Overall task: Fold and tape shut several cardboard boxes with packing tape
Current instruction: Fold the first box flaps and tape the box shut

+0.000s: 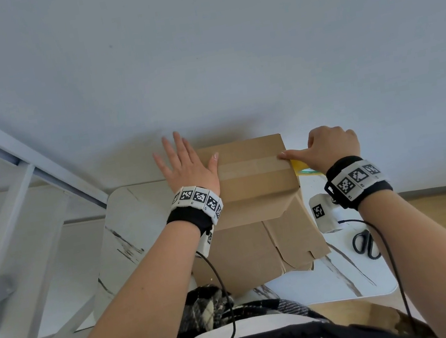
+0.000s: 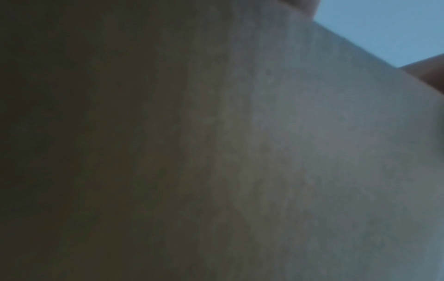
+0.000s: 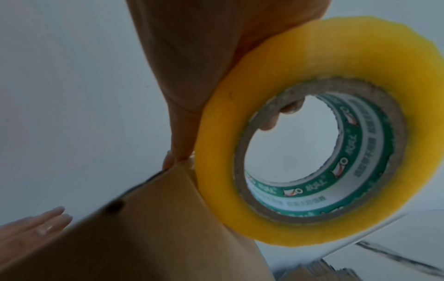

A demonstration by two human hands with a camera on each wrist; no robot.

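The left hand point(image 1: 186, 165) lies flat on the light, stiff box point(image 1: 250, 182) (hold its sides); the right hand point(image 1: 331, 146) grips the tape roll point(image 3: 319, 133).

The cardboard box point(image 1: 248, 171) fills the middle of the white worktop point(image 1: 143, 224), its far edge close to the wall point(image 1: 199, 56), so little room is left behind it. The left hand point(image 1: 187, 168) blocks the box's left side; the right hand point(image 1: 331, 146) and its roll of yellow packing tape point(image 3: 319, 133) block the right edge. A loose flap point(image 1: 292, 233) juts toward the person. To the right, scissors point(image 1: 367, 244) lie on bare worktop. Left of the box the worktop is open up to a white frame point(image 1: 28, 169).
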